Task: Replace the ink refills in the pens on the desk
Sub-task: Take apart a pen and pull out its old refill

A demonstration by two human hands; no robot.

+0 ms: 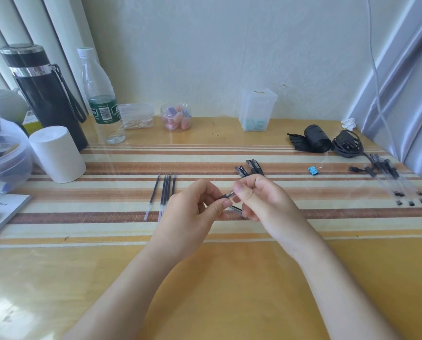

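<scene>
Left fingers (215,192), right fingers (244,192) around pen (229,194)

My only view came from the head-worn wide-angle camera, which looked forward and down over the desk (229,278). It sat close above the grip, where the left hand (192,212) and right hand (261,200) pinched a pen (229,193) just above frame centre, with both forearms running in from the bottom edge. Beyond the grip it faced the wall (229,45). Far left of the grip it reached a black thermos (43,94).
</scene>
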